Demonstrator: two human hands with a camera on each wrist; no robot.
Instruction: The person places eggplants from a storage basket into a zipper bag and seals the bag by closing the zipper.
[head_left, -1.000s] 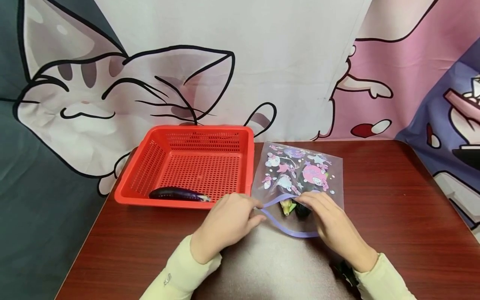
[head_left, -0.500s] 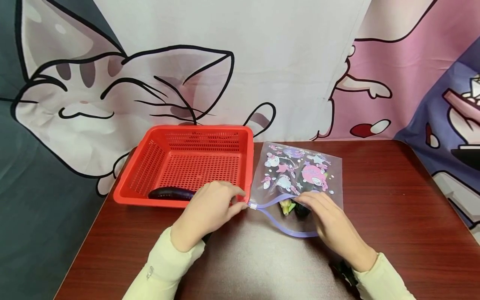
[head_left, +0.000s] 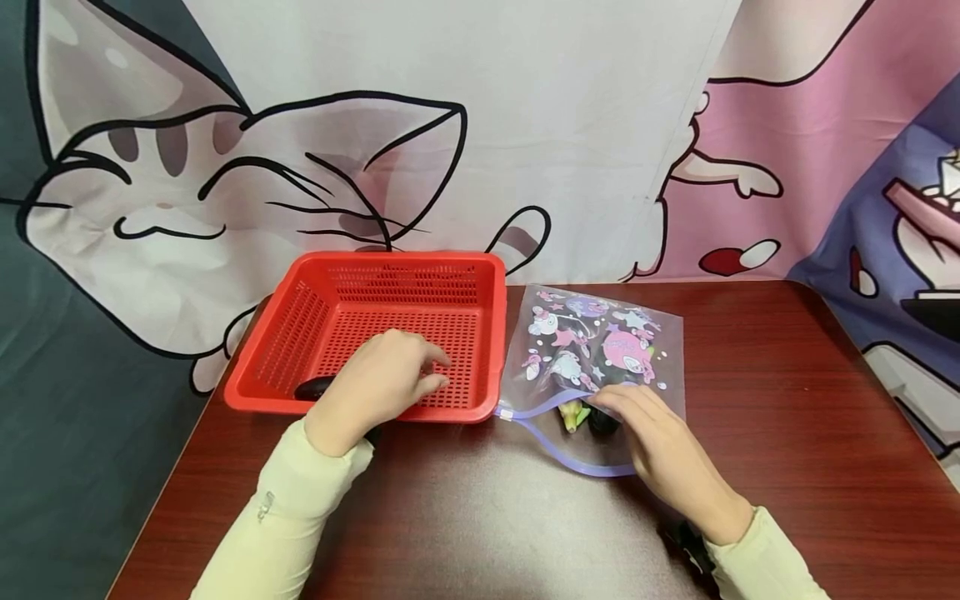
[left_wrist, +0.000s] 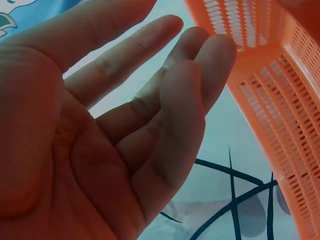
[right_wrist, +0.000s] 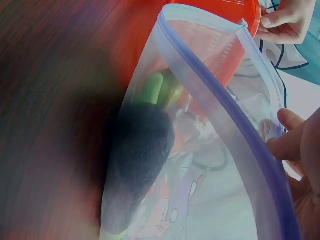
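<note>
My left hand (head_left: 382, 379) hovers over the front of the red plastic basket (head_left: 491, 400), fingers loosely bent and holding nothing. Beneath it lies a dark purple eggplant (head_left: 311, 388), mostly hidden by the hand. With my right hand (head_left: 667, 450) I pinch the upper edge of a clear zip bag (head_left: 517, 367) printed with pink and white cartoons. The bag's purple-rimmed mouth gapes toward me. Inside are a yellow-green stem end (head_left: 572, 415) and a dark rounded vegetable (right_wrist: 142, 155), its exact kind unclear; a green piece (right_wrist: 151, 89) shows beside it in the right wrist view.
The basket stands at the back left of the reddish-brown wooden table (head_left: 787, 417), close against the bag's left side. Behind the table hangs a cartoon-printed cloth (head_left: 600, 125). A white zip slider (head_left: 506, 414) sits at the bag's left corner.
My left hand has left the bag's left corner and moved left, over the basket, covering more of the eggplant. The right hand keeps its place on the bag.
</note>
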